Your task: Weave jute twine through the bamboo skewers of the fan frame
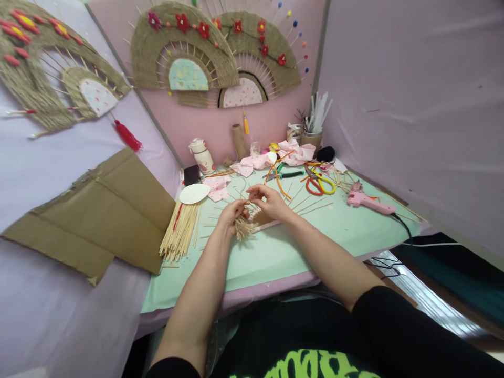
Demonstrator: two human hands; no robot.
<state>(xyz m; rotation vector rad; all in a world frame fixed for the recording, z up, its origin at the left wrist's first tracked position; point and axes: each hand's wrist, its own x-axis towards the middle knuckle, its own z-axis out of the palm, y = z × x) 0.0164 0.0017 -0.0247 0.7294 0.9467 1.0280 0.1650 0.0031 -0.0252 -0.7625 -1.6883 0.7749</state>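
My left hand [235,212] is closed around a bundle of jute twine [244,228], whose frayed ends hang down below the fingers. Close beside it, my right hand [268,202] has its fingers bent in a pinch; whatever is between the fingertips is too small to make out. Under both hands lies a half-round brown piece [263,217] with a pale pink lower edge. Thin wooden sticks [311,206] fan out from it on both sides over the light green tabletop [271,254]. My hands hide much of its middle.
Left are a stick bundle [179,231], a white oval [194,193] and cardboard [90,210]. Behind lie pliers [289,174], scissors [321,184], pink cloth [295,152] and a bottle [202,156]. A corded pink glue gun [370,200] sits right. Decorated fans [185,47] hang behind.
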